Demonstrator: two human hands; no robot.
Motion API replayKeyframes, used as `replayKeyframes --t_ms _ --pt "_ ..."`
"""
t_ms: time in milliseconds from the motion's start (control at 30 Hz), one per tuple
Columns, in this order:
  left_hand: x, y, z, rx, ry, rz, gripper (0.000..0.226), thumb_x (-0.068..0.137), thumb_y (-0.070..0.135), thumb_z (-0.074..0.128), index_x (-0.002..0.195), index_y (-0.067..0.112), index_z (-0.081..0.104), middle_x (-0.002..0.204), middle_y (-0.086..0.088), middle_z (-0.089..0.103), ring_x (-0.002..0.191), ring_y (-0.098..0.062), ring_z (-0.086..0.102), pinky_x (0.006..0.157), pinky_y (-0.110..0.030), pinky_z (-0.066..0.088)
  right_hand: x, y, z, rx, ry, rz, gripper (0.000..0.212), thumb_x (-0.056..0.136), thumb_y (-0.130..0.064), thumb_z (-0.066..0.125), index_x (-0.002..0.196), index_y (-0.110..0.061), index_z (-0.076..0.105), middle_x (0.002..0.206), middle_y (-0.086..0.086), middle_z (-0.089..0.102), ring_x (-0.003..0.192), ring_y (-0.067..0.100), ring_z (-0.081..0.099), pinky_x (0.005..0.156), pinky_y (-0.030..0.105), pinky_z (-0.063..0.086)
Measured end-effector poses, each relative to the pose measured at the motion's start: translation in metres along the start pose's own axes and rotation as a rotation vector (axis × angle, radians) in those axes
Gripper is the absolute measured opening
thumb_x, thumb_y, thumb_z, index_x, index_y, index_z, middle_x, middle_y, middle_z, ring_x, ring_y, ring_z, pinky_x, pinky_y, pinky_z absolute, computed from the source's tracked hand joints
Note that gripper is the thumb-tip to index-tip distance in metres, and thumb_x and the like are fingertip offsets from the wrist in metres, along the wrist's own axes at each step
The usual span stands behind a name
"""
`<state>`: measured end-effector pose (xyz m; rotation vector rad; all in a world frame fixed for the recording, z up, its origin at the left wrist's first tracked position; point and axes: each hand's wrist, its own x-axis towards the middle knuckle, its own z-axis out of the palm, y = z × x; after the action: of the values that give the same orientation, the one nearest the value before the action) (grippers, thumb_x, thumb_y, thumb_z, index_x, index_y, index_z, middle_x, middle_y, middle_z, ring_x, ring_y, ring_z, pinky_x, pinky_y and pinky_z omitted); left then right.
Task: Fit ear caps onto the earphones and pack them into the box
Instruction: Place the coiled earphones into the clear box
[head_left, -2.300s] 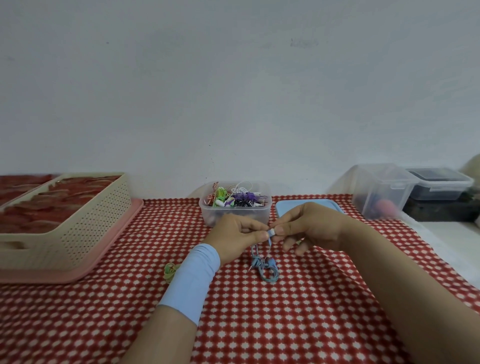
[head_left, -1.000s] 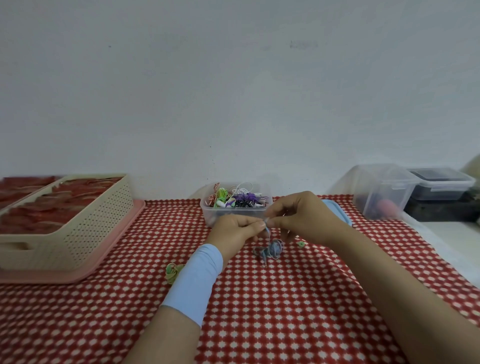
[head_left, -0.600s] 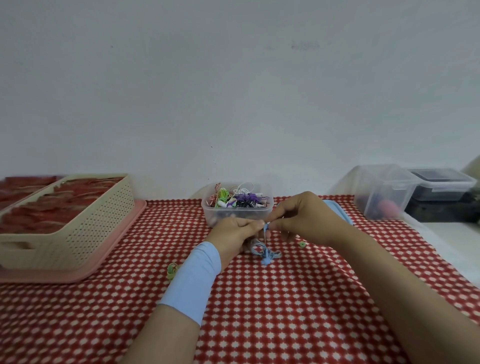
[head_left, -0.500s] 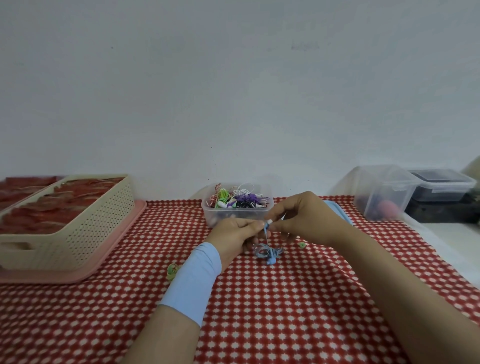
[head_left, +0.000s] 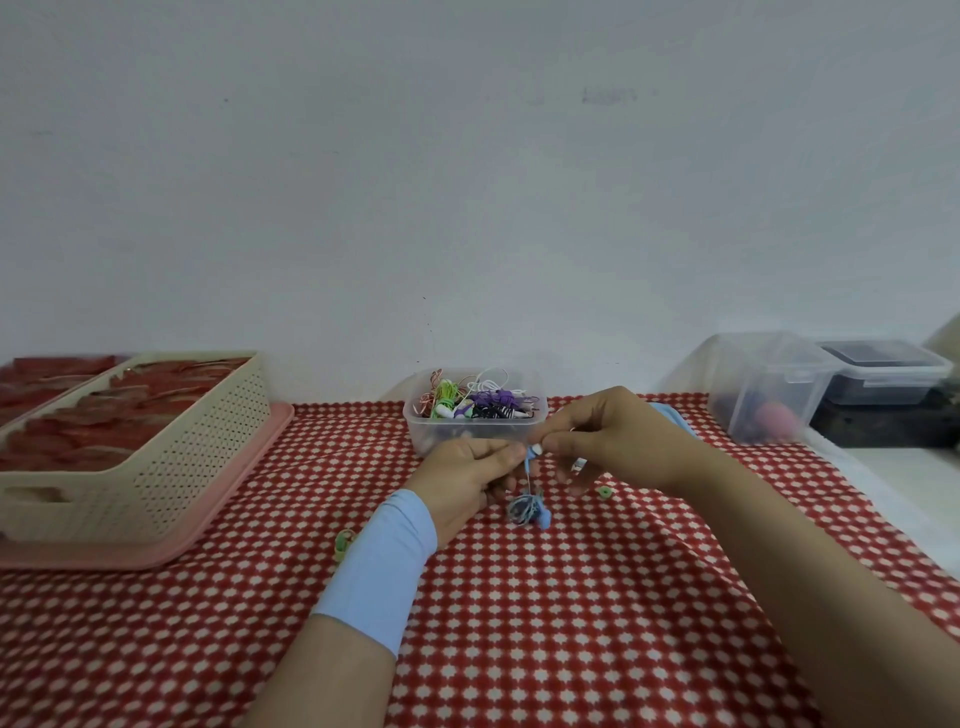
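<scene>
Left hand (head_left: 467, 475) and right hand (head_left: 621, 441) meet above the bench (head_left: 571, 623), just in front of the clear box (head_left: 431, 441) of mixed earphones — each grip narrow, pinching the blue earphone (head_left: 530, 453) at its bud; its coiled cable (head_left: 524, 510) dangles below the two hands.

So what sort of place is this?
Probably a small hand-assembly packing station, perhaps at home: a red checked tablecloth, a clear tub of coiled earphones, a cream basket of red items, and the left hand and right hand pinching a blue earphone.
</scene>
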<state>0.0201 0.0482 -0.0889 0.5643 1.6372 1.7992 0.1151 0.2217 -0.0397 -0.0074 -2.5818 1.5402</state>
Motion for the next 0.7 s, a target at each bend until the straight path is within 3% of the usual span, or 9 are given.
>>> replayKeyframes --t_ms 200,367,500,700 --pt "-0.0011 -0.0026 -0.0025 0.047 -0.048 -0.003 0.014 0.094 0.013 0.06 0.097 0.009 0.073 0.082 -0.001 0.071 0.074 -0.009 0.06 0.077 -0.026 0.051 -0.003 0.0041 -0.0033 0.132 -0.063 0.089 0.014 0.088 -0.002 0.074 0.1 0.0 0.08 0.085 0.027 0.072 0.069 0.018 0.068 0.061 0.028 0.062" --pt "-0.0007 -0.0044 -0.0009 0.081 -0.07 0.035 0.014 0.092 0.011 0.062 0.1 0.009 0.073 0.087 -0.002 0.074 0.082 -0.01 0.065 0.08 -0.024 0.053 -0.0019 0.0074 -0.005 0.155 -0.095 0.139 0.011 0.086 -0.002 0.076 0.095 0.0 0.081 0.079 0.02 0.073 0.072 0.019 0.07 0.061 0.031 0.062" --pt "0.0008 -0.0065 0.0008 0.165 -0.057 0.086 0.016 0.089 0.016 0.066 0.101 0.008 0.074 0.098 -0.009 0.075 0.093 -0.017 0.067 0.093 -0.032 0.053 -0.0025 0.0062 -0.0075 0.151 -0.112 0.165 0.01 0.085 -0.004 0.077 0.094 -0.002 0.081 0.085 0.02 0.076 0.074 0.019 0.071 0.063 0.033 0.062" --pt "0.0018 -0.0077 0.0009 0.365 -0.006 0.158 0.013 0.088 0.022 0.071 0.099 0.016 0.076 0.099 0.002 0.077 0.098 -0.011 0.07 0.093 -0.027 0.053 -0.0035 0.004 -0.0098 0.118 -0.129 0.232 0.012 0.085 -0.008 0.079 0.095 -0.003 0.081 0.083 0.016 0.077 0.073 0.018 0.072 0.069 0.041 0.064"
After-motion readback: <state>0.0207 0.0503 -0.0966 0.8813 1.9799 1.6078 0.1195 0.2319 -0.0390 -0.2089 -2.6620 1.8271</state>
